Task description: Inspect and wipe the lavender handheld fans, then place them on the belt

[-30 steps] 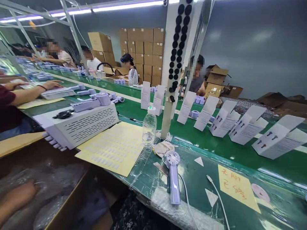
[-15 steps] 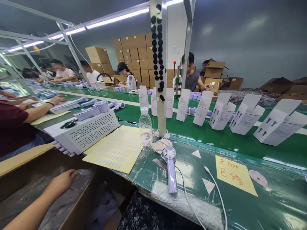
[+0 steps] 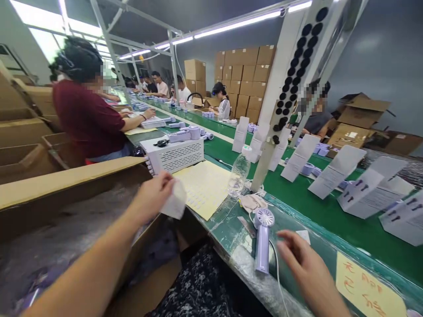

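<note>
My left hand (image 3: 155,193) is raised above the cardboard box at my left, its fingers pinched on a thin white, slightly see-through sheet-like piece (image 3: 176,200). Blur hides whether that piece is paper or a small bag. My right hand (image 3: 304,259) hovers over the green table with fingers apart and nothing in it. Just left of it, a purple handheld fan (image 3: 262,246) lies face up on bubble wrap (image 3: 244,259), a white cable (image 3: 277,273) running beside it.
The open cardboard box (image 3: 132,166) holds clear plastic wrapping. Beyond are a yellow label sheet (image 3: 211,185), a plastic bottle (image 3: 238,174), a metal post (image 3: 264,163) and a white vented case (image 3: 180,156). Open white cartons (image 3: 299,158) line the green belt. A co-worker (image 3: 89,105) stands at the left.
My left hand has risen out of the box toward the right and now has the white piece. My right hand has come into view beside the fan. The view has turned left.
</note>
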Available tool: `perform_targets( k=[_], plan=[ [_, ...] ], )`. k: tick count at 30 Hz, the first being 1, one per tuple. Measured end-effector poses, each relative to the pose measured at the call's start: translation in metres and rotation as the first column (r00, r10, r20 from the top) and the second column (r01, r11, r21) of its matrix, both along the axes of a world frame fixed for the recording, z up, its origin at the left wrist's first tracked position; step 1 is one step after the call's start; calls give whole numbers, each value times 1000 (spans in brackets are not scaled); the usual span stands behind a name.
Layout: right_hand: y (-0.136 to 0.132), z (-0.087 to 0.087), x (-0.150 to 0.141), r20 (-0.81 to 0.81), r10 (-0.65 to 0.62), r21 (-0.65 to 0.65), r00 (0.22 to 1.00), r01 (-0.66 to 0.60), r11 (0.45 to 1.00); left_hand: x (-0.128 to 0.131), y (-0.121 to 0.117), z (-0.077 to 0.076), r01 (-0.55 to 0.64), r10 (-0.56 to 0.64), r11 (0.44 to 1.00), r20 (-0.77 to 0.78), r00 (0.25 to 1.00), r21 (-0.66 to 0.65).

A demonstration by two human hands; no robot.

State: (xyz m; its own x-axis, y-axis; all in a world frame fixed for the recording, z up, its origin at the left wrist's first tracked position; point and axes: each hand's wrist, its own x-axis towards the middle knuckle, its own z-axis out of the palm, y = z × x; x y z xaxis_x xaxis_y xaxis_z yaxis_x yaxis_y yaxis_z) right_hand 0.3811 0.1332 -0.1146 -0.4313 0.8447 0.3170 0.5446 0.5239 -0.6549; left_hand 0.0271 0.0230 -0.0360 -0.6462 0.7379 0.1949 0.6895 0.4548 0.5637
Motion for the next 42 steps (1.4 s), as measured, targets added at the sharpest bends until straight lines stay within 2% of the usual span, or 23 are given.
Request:
perform_targets(
  k=[2, 4, 6, 8, 10, 12, 15, 18, 23, 27, 29, 30, 31, 32, 33, 34, 35, 36, 37, 38, 39, 40, 42],
  plan=[
    [-4, -10, -22, 184, -42, -43, 982, 51, 998, 39, 13, -14, 181, -183, 983, 64, 981, 29],
    [-7, -12, -36, 387, -86, -52, 918, 115, 992, 77, 27, -30, 365, -376, 925, 134, 917, 104],
    [-6, -9, -36, 475, -81, -94, 876, 142, 985, 106, 41, -45, 462, -506, 860, 246, 827, 217],
    [-3, -3, -25, 425, -58, -192, 903, 152, 970, 125, 55, -57, 514, -573, 820, 340, 746, 252],
    [-5, 3, -9, 262, -63, -246, 963, 129, 961, 133, 68, -70, 562, -607, 791, 426, 671, 242],
    [-15, 4, 3, 76, -30, -265, 997, 49, 963, 135, 81, -84, 591, -617, 769, 527, 585, 245],
    [-36, -5, 4, -85, 57, -277, 995, -79, 958, 131, 91, -100, 571, -570, 780, 669, 477, 257],
    [-46, -17, -7, -54, 90, -296, 994, -102, 950, 122, 92, -106, 500, -509, 822, 746, 429, 273],
    [-38, -19, -19, 133, 189, -308, 973, -140, 941, 104, 88, -96, 466, -490, 842, 748, 449, 272],
    [-47, -16, -26, 334, 163, -158, 928, -116, 981, 107, 78, -74, 506, -536, 824, 640, 550, 255],
    [-53, -14, -30, 399, 117, -52, 909, -105, 993, 120, 64, -60, 619, -626, 763, 446, 639, 185],
    [-54, -12, -31, 382, 117, -35, 917, -112, 993, 128, 54, -52, 703, -698, 704, 284, 657, 105],
    [-54, -8, -31, 318, 131, -58, 939, -119, 991, 136, 45, -44, 785, -782, 620, 70, 619, -16],
    [-53, -3, -30, 206, 155, -135, 966, -128, 982, 143, 35, -37, 827, -838, 545, -103, 536, -135],
    [-51, 3, -29, 57, 165, -265, 985, -144, 954, 149, 26, -30, 834, -862, 500, -225, 455, -231],
    [-50, 10, -27, -104, 141, -422, 985, -172, 890, 152, 18, -24, 825, -861, 493, -296, 415, -278],
    [-49, 17, -24, -248, 92, -569, 964, -222, 792, 153, 11, -18, 817, -850, 506, -323, 417, -277],
    [-50, 24, -21, -363, 37, -672, 931, -289, 681, 152, 6, -12, 815, -834, 532, -312, 456, -230],
    [-53, 31, -18, -441, 3, -724, 897, -358, 590, 149, 3, -6, 822, -823, 550, -259, 505, -149],
    [-56, 37, -15, -484, 4, -732, 875, -407, 546, 144, 0, 0, 834, -827, 549, -173, 535, -43],
    [-59, 42, -12, -492, 47, -706, 869, -430, 563, 139, -2, 5, 844, -842, 529, -76, 535, 86],
    [-62, 46, -10, -464, 116, -645, 878, -425, 636, 133, -3, 10, 837, -859, 498, 1, 511, 225],
    [-67, 51, -9, -329, 223, -428, 918, -355, 831, 121, -4, 18, 750, -862, 465, 50, 504, 470]
  ],
)
